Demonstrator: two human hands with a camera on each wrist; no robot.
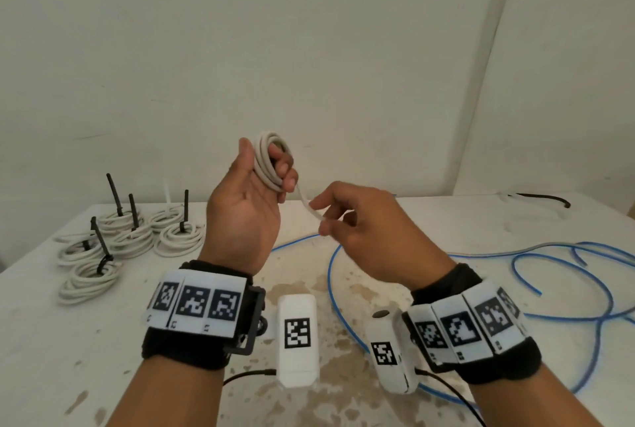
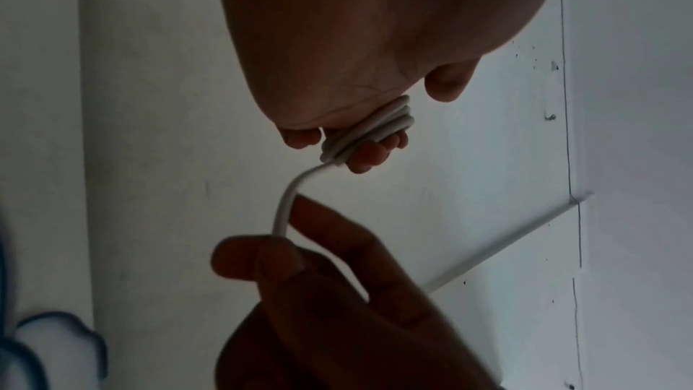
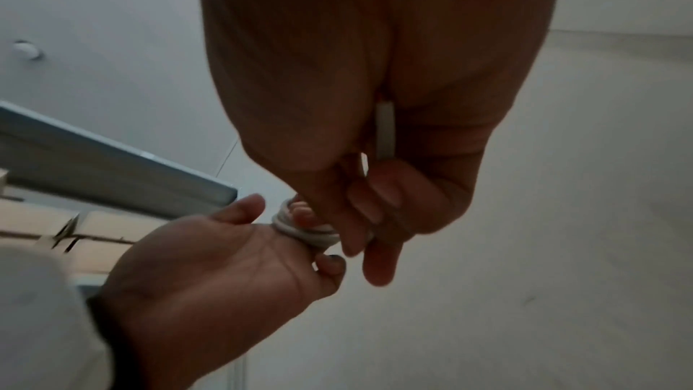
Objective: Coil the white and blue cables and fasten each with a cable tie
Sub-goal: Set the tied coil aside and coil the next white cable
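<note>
A small coil of white cable [image 1: 266, 162] is wound round the curled fingers of my left hand [image 1: 251, 199], raised above the table; the coil [image 2: 362, 132] shows again in the left wrist view, and the same coil [image 3: 300, 229] in the right wrist view. Its short loose tail [image 1: 309, 208] runs right to my right hand [image 1: 364, 230], which pinches the tail's end between thumb and fingers [image 2: 262, 257]. A long blue cable [image 1: 536, 275] lies loose in wide loops on the table under and right of my hands.
Several tied white coils [image 1: 127, 241] with upright black cable ties [image 1: 113, 194] lie at the table's left. A black tie [image 1: 546, 199] lies at the far right edge. The white stained table [image 1: 192, 389] stands against a plain wall.
</note>
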